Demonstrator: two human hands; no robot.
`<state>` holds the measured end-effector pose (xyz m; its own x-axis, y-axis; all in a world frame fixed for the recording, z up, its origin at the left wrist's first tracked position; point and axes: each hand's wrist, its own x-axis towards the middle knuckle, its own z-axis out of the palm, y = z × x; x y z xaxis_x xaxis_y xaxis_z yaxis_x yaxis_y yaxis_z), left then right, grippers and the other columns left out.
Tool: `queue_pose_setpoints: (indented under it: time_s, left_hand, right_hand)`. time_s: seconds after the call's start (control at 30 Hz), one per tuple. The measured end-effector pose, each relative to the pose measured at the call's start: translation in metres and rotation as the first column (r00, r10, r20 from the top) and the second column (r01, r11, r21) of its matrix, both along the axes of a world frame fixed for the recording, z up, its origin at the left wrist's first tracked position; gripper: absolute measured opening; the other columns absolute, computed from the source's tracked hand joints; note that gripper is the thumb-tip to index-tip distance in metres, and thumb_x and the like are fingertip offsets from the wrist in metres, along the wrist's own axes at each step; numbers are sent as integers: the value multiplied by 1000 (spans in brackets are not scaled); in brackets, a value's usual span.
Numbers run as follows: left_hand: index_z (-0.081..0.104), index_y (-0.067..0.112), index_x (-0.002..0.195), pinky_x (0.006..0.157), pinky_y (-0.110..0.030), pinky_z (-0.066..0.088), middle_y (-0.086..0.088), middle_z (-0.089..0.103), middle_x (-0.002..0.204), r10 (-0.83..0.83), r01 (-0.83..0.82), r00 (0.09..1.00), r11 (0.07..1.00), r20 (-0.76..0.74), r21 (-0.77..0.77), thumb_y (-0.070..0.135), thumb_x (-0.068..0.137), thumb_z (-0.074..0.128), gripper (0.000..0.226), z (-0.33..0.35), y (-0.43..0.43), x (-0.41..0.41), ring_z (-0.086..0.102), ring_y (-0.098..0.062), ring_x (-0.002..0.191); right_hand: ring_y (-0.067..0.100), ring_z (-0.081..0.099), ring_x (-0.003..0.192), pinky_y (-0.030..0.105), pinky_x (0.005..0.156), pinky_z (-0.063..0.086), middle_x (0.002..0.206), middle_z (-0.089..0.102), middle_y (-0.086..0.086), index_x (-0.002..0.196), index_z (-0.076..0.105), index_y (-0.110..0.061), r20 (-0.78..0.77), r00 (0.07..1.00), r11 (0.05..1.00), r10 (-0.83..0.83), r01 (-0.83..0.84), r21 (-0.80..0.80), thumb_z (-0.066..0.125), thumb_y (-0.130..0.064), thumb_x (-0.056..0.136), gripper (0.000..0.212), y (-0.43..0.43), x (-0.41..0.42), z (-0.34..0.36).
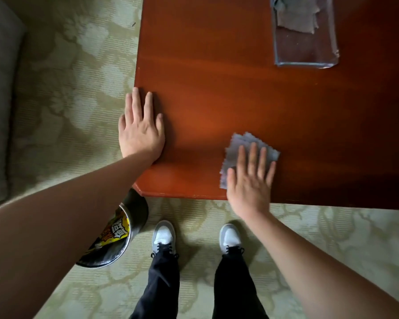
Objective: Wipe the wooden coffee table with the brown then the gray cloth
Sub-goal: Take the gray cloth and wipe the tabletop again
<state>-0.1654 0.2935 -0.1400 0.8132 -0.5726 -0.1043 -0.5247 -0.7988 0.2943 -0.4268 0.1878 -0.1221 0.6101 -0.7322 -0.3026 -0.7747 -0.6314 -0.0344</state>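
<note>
The wooden coffee table (pixel 217 77) has a glossy reddish-brown top and fills the upper right. My right hand (pixel 251 180) lies flat, fingers spread, pressing a small gray cloth (pixel 240 143) onto the table near its front edge. My left hand (pixel 141 127) rests flat on the table's left edge, fingers apart, holding nothing. A crumpled brownish-gray cloth (pixel 297 17) lies at the far right of the table, on a clear plastic bag (pixel 306 49).
A black bin (pixel 115 240) with a yellow wrapper inside stands on the patterned carpet (pixel 67 88) under the table's front left corner. A gray sofa (pixel 0 100) is at the left. My two feet in gray-white sneakers stand before the table.
</note>
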Motion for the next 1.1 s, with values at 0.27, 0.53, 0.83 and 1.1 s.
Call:
queue_pose_setpoints:
  time_s: [0.27, 0.53, 0.83, 1.1]
  left_hand:
    - [7, 23, 165, 127, -53, 3, -4, -4, 173, 52, -54, 998, 992, 20, 118, 50, 107, 18, 65, -2, -8, -17, -9, -21, 159]
    - [13, 22, 164, 127, -55, -3, -6, 0, 173, -26, 17, 998, 991, 59, 136, 51, 108, 18, 64, -1, -87, -100, -6, -21, 159]
    - [14, 19, 164, 125, -60, 2, -7, 4, 173, 36, -51, 993, 990, 115, 131, 53, 106, 17, 68, -4, -140, -138, -2, -21, 160]
    - [39, 14, 151, 123, -62, 10, -12, 32, 164, 135, -138, 980, 990, 147, 12, 42, 101, 40, 57, -5, -150, -134, 20, -29, 155]
  right_hand:
    - [31, 2, 163, 60, 128, 6, 176, 11, 6, 166, 24, -23, 167, 937, 948, 306, -316, 41, 32, -50, 108, 64, 37, 42, -2]
    - [31, 6, 163, 59, 128, 15, 176, 11, 4, 167, 20, -22, 75, 974, 977, 214, -211, -38, 18, -51, 110, 64, -85, -110, -4]
    - [35, 10, 161, 63, 127, 14, 175, 14, 12, 167, 20, -17, 57, 966, 964, -251, 255, -78, 19, -49, 107, 68, -177, -156, -5]
    - [30, 16, 161, 59, 128, 11, 173, 24, 5, 165, 30, -23, 277, 957, 993, 93, -68, -98, 32, -48, 107, 63, -167, 8, -14]
